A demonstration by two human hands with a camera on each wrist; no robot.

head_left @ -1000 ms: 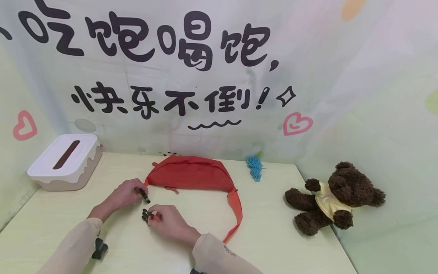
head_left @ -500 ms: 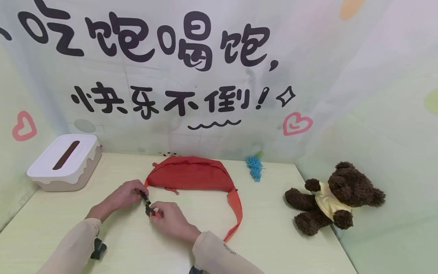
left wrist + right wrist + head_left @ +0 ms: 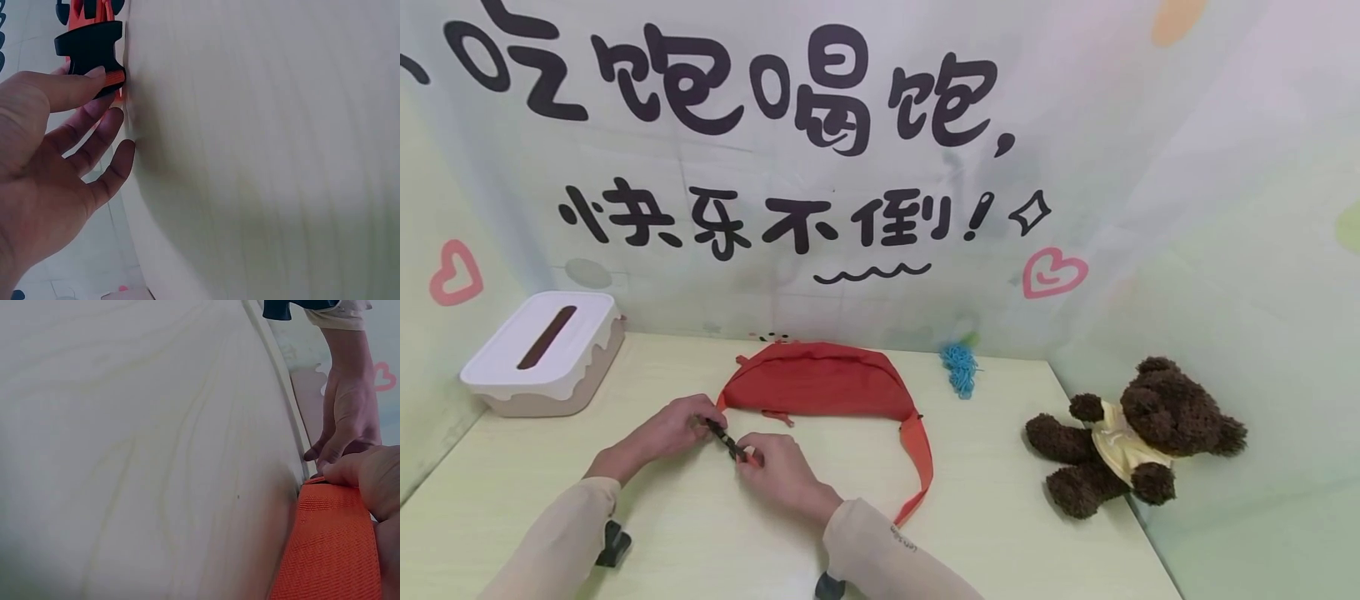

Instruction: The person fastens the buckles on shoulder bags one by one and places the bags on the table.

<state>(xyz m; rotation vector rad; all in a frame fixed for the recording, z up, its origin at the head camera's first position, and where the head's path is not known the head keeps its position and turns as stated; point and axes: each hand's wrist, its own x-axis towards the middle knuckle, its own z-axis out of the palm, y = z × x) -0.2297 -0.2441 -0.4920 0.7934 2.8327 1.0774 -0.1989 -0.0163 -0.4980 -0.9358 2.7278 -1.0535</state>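
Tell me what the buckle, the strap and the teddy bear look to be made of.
Buckle: probably hard plastic, black and fairly matt; its edges look moulded, with no metallic glint.
Strap: woven webbing, matt orange, the weave showing up close; probably synthetic, though the look leaves the fibre open.
Teddy bear: apparently curly brown plush, judging by its tufted surface.

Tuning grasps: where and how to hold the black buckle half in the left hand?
Grip the black buckle half by its strap end, likely best with the thumb on its flat face, coming from the side away from the other buckle half. Its wide end faces that half, so should stay clear; the left hand pinches it this way.
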